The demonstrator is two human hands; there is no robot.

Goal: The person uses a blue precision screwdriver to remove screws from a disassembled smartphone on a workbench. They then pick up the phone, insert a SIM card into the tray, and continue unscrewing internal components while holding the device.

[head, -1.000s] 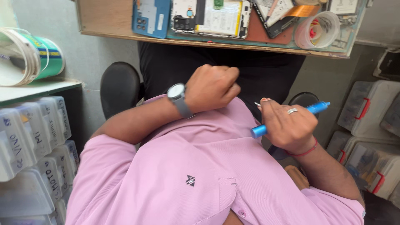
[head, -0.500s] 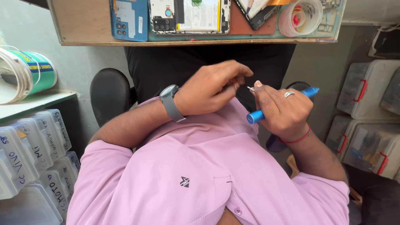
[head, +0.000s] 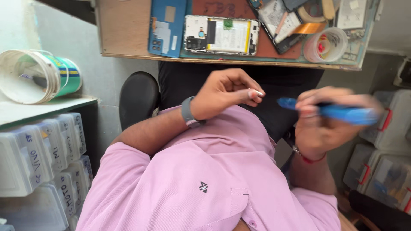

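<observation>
Now my right hand (head: 321, 128) grips a blue screwdriver (head: 338, 112), blurred, below the worktop (head: 128, 34); my left hand (head: 222, 96) pinches something tiny.

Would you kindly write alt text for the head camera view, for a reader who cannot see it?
A person in a pink shirt holds a blue screwdriver in the blurred right hand, while the left hand, with a wristwatch, pinches something tiny. On the bench beyond lie an opened phone and its blue back cover.
</observation>
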